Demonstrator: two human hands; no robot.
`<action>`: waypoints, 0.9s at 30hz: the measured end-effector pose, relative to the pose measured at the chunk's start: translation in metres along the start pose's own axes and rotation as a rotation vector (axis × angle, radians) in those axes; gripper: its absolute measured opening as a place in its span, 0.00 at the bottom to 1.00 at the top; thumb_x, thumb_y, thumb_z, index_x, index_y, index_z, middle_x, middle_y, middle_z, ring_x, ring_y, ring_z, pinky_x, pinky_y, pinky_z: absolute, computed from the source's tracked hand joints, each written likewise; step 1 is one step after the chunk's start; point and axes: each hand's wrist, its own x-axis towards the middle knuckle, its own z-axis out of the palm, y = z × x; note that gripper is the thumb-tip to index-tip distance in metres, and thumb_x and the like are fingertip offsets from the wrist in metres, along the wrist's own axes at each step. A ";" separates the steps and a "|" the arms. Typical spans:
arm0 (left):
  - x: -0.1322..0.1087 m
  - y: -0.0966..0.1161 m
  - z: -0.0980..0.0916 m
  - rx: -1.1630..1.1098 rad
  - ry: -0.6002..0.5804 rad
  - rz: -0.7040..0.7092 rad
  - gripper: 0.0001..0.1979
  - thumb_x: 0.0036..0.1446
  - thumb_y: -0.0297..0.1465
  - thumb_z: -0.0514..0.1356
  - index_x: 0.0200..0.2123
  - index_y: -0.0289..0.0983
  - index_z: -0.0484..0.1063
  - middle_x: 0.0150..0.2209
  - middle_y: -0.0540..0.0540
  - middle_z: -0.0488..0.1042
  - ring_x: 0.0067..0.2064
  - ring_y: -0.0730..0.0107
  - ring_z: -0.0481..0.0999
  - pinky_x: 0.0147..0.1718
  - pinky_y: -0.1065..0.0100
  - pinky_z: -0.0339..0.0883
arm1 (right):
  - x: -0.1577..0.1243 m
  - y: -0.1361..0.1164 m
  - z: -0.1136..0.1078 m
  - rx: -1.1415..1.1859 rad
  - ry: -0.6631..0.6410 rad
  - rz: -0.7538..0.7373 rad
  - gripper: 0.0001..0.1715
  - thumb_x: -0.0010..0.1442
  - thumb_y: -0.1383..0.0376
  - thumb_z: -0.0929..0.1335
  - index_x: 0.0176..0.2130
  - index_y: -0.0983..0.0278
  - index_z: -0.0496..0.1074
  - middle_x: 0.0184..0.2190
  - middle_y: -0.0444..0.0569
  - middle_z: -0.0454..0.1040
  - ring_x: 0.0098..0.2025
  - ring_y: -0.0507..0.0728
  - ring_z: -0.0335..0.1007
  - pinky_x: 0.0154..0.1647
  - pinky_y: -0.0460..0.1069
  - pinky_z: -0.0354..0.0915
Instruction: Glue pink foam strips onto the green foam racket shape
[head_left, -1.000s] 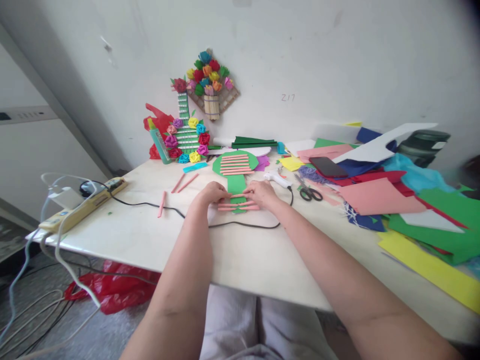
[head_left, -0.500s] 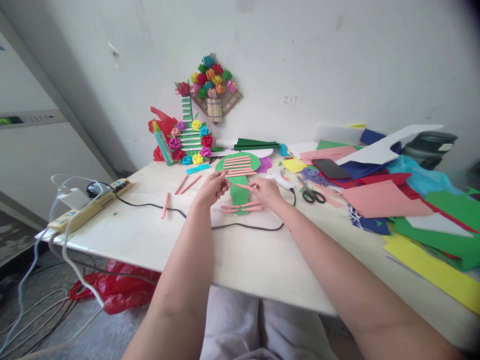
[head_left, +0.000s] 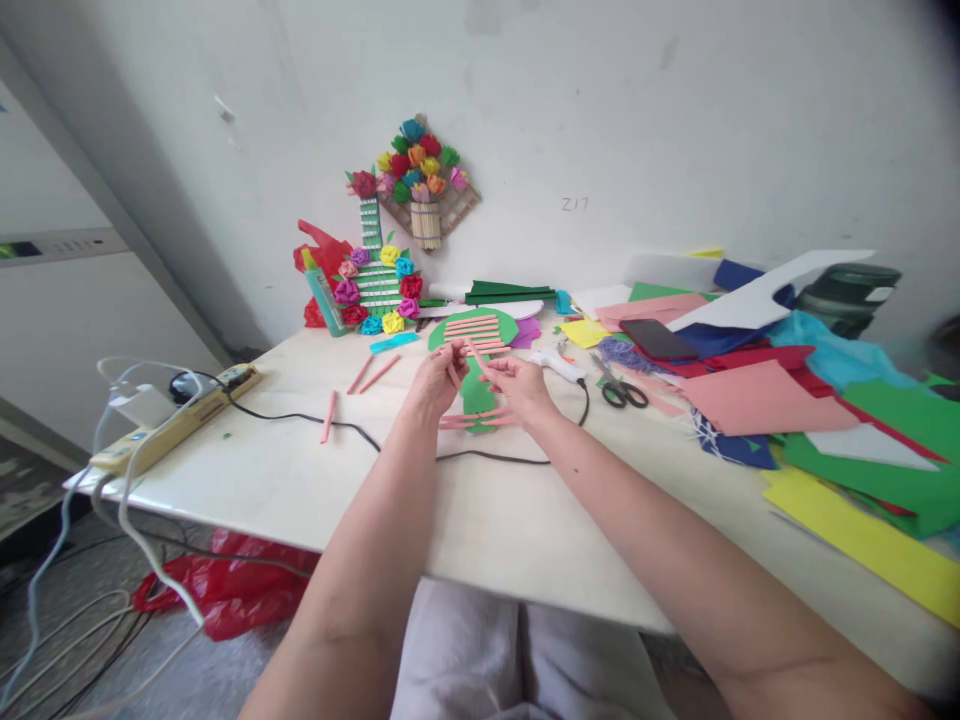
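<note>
In my right hand point(head_left: 523, 386), thumb and fingers pinch a thin pink paper stick point(head_left: 475, 354) that slants up and to the left. My left hand point(head_left: 439, 382) is closed close to it, fingertips near the stick's upper end; what it holds, if anything, I cannot make out. Beneath both hands lies a green guitar-shaped paper cutout point(head_left: 475, 402), partly hidden. Pink sticks lie in rows across its wide far part, and further pink sticks point(head_left: 454, 423) cross its near end. Loose pink sticks point(head_left: 328, 417) lie on the table to the left.
A white glue gun point(head_left: 559, 362) and black-handled scissors point(head_left: 624, 394) lie right of my hands. A black cord point(head_left: 487, 455) crosses the table from the power strip point(head_left: 176, 418). Coloured paper point(head_left: 769, 395) and a phone point(head_left: 658, 340) cover the right; a flower-decorated guitar point(head_left: 379, 285) leans behind.
The stick in my right hand has swung from nearly level to a steep upward slant. My left hand has shifted slightly right, its fingers higher and nearer the stick.
</note>
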 end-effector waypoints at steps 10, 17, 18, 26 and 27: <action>-0.008 -0.008 0.018 -0.054 -0.028 0.037 0.08 0.58 0.28 0.51 0.32 0.33 0.69 0.31 0.44 0.75 0.35 0.70 0.75 0.44 0.62 0.64 | 0.000 0.007 0.004 -0.161 0.005 0.002 0.05 0.45 0.66 0.68 0.27 0.65 0.70 0.23 0.44 0.72 0.24 0.51 0.68 0.27 0.46 0.66; -0.006 -0.014 0.017 -0.039 -0.105 0.086 0.06 0.53 0.28 0.56 0.35 0.34 0.69 0.26 0.48 0.72 0.28 0.75 0.72 0.34 0.69 0.68 | 0.003 0.012 0.005 -0.207 -0.003 -0.012 0.11 0.46 0.63 0.68 0.32 0.65 0.72 0.26 0.46 0.74 0.27 0.53 0.70 0.30 0.48 0.68; -0.006 -0.015 0.017 -0.037 -0.118 0.087 0.06 0.52 0.27 0.57 0.36 0.34 0.69 0.26 0.49 0.72 0.28 0.75 0.72 0.32 0.71 0.67 | 0.003 0.012 0.006 -0.207 -0.004 -0.010 0.11 0.46 0.63 0.68 0.32 0.65 0.72 0.25 0.46 0.74 0.27 0.53 0.70 0.30 0.48 0.68; -0.011 -0.015 0.021 -0.009 -0.138 0.070 0.07 0.52 0.27 0.58 0.37 0.33 0.68 0.26 0.50 0.69 0.27 0.78 0.69 0.30 0.74 0.65 | 0.001 0.011 0.006 -0.173 -0.004 -0.023 0.10 0.45 0.61 0.69 0.29 0.64 0.71 0.23 0.44 0.71 0.25 0.52 0.69 0.23 0.47 0.66; -0.012 -0.015 0.022 0.001 -0.135 0.067 0.07 0.52 0.27 0.58 0.36 0.33 0.68 0.26 0.50 0.69 0.27 0.79 0.69 0.31 0.74 0.65 | 0.001 0.012 0.006 -0.161 -0.010 -0.019 0.10 0.44 0.61 0.69 0.29 0.63 0.71 0.24 0.44 0.71 0.24 0.52 0.68 0.21 0.47 0.66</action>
